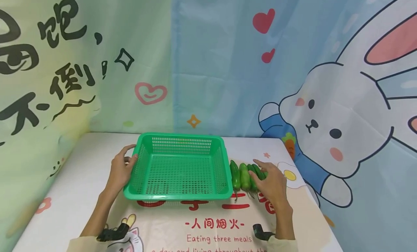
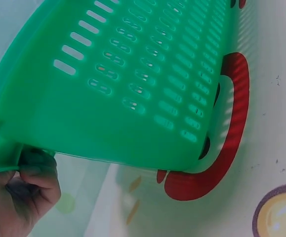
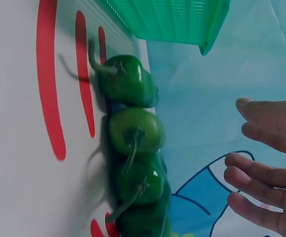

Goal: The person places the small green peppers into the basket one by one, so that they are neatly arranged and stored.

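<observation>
A green plastic basket with slotted walls stands on the table, and nothing lies inside it. My left hand grips its left rim; in the left wrist view the fingers curl under the rim at a corner. Several green peppers lie side by side just right of the basket, stems toward me. My right hand hovers over the rightmost peppers, thumb and fingers apart, holding nothing. From the right wrist the peppers show in a row, with the spread fingers off to one side.
The table has a printed cloth with red characters and English words. Behind it hangs a cartoon curtain with a rabbit on the right. Black straps cross both wrists near the sleeves.
</observation>
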Available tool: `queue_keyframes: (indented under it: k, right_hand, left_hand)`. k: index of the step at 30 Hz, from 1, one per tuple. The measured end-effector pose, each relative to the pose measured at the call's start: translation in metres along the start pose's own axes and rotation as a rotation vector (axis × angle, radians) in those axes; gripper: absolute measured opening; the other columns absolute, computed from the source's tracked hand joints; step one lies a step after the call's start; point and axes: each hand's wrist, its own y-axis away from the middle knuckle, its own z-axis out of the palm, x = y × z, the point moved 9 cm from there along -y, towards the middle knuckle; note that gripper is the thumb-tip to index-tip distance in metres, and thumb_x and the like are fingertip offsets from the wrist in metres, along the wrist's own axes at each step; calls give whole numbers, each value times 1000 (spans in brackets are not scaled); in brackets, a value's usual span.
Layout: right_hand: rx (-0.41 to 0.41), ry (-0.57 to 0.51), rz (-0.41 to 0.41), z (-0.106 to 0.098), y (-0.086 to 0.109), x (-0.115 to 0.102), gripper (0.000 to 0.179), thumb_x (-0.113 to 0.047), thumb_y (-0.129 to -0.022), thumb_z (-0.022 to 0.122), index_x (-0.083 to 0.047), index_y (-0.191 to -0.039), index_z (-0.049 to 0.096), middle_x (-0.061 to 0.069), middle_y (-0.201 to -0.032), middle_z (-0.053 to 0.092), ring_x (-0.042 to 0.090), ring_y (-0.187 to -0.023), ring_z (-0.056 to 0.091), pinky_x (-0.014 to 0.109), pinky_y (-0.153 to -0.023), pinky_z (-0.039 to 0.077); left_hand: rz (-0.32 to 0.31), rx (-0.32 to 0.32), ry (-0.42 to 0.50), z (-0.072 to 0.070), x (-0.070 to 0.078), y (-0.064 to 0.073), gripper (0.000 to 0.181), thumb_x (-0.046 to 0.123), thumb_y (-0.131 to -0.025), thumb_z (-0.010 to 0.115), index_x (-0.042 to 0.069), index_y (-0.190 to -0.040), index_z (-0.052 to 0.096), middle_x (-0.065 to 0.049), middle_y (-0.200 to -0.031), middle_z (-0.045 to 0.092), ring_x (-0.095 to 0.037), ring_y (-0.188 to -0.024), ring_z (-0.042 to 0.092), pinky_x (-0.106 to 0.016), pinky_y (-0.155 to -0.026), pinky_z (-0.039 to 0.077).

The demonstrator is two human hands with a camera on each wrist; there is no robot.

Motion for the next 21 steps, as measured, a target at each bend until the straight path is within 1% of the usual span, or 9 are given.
queue_keyframes:
  k: [5,7,11,13,16,18,21]
  right_hand:
    - [12,24,-3,-3,0,7,49,-28,-93,89,-16,-139,77,20,-121,79,37,-96,74,37,-69,52]
    - [14,35,5,-5,1,10,50,-29,-92,89,-16,-139,77,19,-121,79,36,-95,73,36,-69,51]
    - [23,34,11,-11,4,16,49,-26,-91,90,-15,-137,78,19,-119,79,36,-95,74,35,-68,51]
    - [22,35,15,-14,5,20,48,-24,-91,89,-16,-137,78,19,-116,79,36,-94,73,33,-66,49]
    - [31,37,24,-19,6,25,49,-22,-90,90,-15,-137,78,19,-112,79,36,-93,74,31,-60,46]
    - [40,41,28,-22,8,28,49,-21,-89,91,-15,-136,78,20,-112,79,36,-93,74,32,-59,46]
    - [54,45,32,-26,10,32,50,-20,-89,91,-13,-136,78,21,-115,79,38,-94,75,38,-63,53]
  left_hand:
    - [-1,2,8,-3,0,0,47,13,-115,55,-4,-158,49,-19,-74,71,-8,-56,60,-26,-51,52]
    - [4,2,13,-3,1,0,46,13,-115,55,-4,-158,49,-17,-71,69,-8,-54,59,-25,-50,51]
    - [13,3,17,-2,1,1,46,13,-115,56,-4,-157,50,-14,-68,66,-7,-52,55,-25,-49,50]
    - [14,2,15,-1,1,0,46,13,-115,56,-3,-157,50,-13,-67,65,-6,-52,55,-25,-48,49]
    - [10,-1,16,0,1,1,45,14,-115,56,-3,-156,51,-11,-66,62,-6,-50,52,-25,-47,48]
    - [8,-3,20,0,0,1,45,14,-115,56,-3,-156,51,-10,-65,62,-6,-50,52,-25,-47,47]
    - [9,-2,28,1,0,1,45,14,-115,56,-3,-156,51,-12,-66,63,-6,-49,53,-25,-47,48]
